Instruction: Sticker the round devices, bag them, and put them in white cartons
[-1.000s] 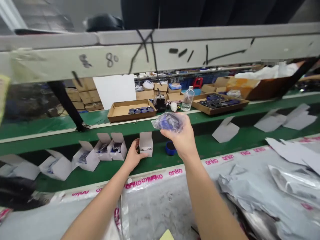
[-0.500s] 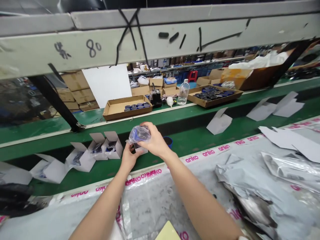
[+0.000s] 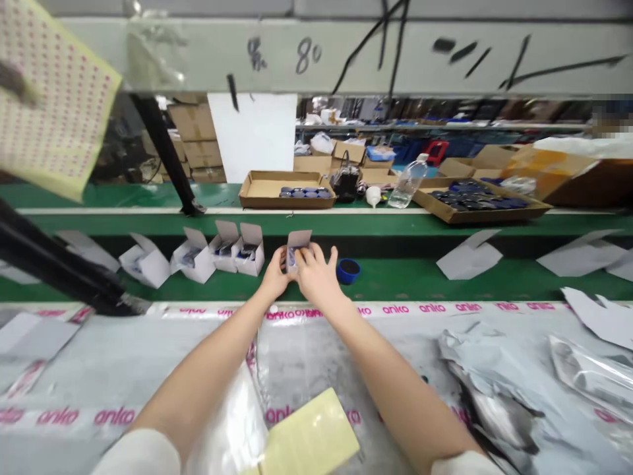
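A small white box [image 3: 299, 239] stands on the green belt with its lid flap raised. My left hand [image 3: 275, 277] is closed around the box's left side. My right hand [image 3: 316, 277] is at the box's opening, its fingers on a blue item [image 3: 291, 258] in clear plastic wrap that lies inside. Both my hands hide much of the box and the item. Just right of my right hand, a round blue thing with a black mesh-like top [image 3: 349, 270] rests on the belt.
Several open white boxes [image 3: 250, 251] holding wrapped items line the belt at left. Other white boxes [image 3: 469, 256] stand at right. Behind are cardboard trays [image 3: 257, 188] of round blue pieces and a clear bottle [image 3: 408, 181]. A yellow sheet [image 3: 311, 439] lies in front; black posts [image 3: 165, 158] rise at left.
The wrapped blue item has gone from above the box down into it, in my right hand. My left hand stays at the box. The camera view has turned left and levelled.
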### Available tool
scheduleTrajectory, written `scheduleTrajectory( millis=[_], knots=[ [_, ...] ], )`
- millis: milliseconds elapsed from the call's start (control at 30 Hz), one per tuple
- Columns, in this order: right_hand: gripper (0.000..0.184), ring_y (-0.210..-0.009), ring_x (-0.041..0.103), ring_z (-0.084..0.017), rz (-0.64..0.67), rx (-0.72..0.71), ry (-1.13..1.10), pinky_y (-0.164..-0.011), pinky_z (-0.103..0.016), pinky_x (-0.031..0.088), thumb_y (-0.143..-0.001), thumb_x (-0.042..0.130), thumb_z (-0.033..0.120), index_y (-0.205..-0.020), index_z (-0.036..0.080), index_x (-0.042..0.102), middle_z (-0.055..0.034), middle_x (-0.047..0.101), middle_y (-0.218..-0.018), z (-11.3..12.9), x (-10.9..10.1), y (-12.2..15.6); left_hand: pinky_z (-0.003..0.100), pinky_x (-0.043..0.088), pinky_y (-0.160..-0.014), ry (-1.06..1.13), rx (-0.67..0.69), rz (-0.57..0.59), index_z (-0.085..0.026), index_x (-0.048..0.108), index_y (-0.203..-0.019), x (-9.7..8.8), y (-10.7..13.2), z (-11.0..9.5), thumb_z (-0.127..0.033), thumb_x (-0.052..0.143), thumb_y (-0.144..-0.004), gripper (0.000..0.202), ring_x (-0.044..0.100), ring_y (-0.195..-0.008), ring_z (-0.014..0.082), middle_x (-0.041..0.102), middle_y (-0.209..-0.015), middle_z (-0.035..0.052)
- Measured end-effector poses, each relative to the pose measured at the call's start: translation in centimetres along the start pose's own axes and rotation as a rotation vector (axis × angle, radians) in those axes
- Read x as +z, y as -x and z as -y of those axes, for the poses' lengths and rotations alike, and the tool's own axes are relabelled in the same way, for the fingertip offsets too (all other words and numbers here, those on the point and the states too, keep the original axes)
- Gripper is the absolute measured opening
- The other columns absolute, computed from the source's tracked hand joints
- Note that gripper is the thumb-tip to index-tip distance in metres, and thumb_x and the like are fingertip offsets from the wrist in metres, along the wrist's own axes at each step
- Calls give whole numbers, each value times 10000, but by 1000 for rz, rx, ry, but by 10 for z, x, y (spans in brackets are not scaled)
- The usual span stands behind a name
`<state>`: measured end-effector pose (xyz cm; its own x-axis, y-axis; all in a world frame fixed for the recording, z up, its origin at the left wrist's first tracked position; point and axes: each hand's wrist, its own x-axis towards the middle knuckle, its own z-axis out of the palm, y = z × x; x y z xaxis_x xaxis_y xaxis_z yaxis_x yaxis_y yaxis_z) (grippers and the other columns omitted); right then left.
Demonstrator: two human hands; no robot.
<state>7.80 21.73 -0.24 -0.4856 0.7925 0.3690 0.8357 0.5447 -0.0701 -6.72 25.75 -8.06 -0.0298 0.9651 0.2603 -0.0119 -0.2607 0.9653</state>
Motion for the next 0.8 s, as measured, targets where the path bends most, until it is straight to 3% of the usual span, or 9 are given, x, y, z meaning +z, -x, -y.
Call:
scheduleTrajectory(
  millis=[100,300,400,500,667,733,800],
  knots=[
    [529,-1461,320,-376,72,-23,67,-1155,-755,102,-950,355,64,-1460,14,486,-280,504,-1491,5,1,0,470,420,-1125,-27,-38,19,-201,469,-1327,0,-1,-4,-79,820,-572,841,511,-1370,316,508,-1472,194],
    [510,-1283,500,-446,156,-13,170,-1105,-713,250,-924,293,24,-1332,-186,515,-398,592,-1296,22,7,-12,483,433,-1120,-200,-126,36,-111,445,-1343,3,-3,-29,-15,801,-575,852,592,-1273,317,602,-1350,242],
    [508,-1284,504,-455,150,-12,188,-1069,-689,308,-917,330,29,-1347,-156,526,-390,585,-1319,29,9,-13,569,392,-1140,-344,-161,32,-95,481,-1357,-7,16,-57,-34,824,-559,871,570,-1291,379,604,-1359,255],
    [495,-1254,530,-434,142,-19,166,-1066,-689,308,-911,393,55,-1357,-57,576,-332,627,-1304,32,10,-15,567,368,-1166,-473,-150,51,-126,596,-1283,-27,57,-92,-81,825,-586,735,542,-1326,389,617,-1379,203],
    [450,-1227,528,-443,155,-22,61,-1040,-718,306,-871,427,53,-1248,-24,659,-333,642,-1261,32,10,-24,472,485,-1076,-582,-95,95,-196,682,-1165,-52,156,-149,-322,733,-812,379,658,-1157,283,712,-1232,98],
    [462,-1240,517,-428,157,-33,5,-1062,-712,297,-859,440,56,-1267,-21,642,-324,630,-1285,30,7,-24,462,518,-1023,-656,-85,136,-214,702,-1105,-51,196,-159,-381,688,-872,287,678,-1078,266,736,-1138,82],
    [533,-1304,471,-411,147,-46,-55,-1098,-720,262,-841,469,60,-1360,-1,572,-299,585,-1375,26,1,-19,471,520,-1022,-754,-89,252,-240,712,-1111,-49,229,-159,-410,652,-917,264,667,-1105,271,723,-1167,85]
  ],
)
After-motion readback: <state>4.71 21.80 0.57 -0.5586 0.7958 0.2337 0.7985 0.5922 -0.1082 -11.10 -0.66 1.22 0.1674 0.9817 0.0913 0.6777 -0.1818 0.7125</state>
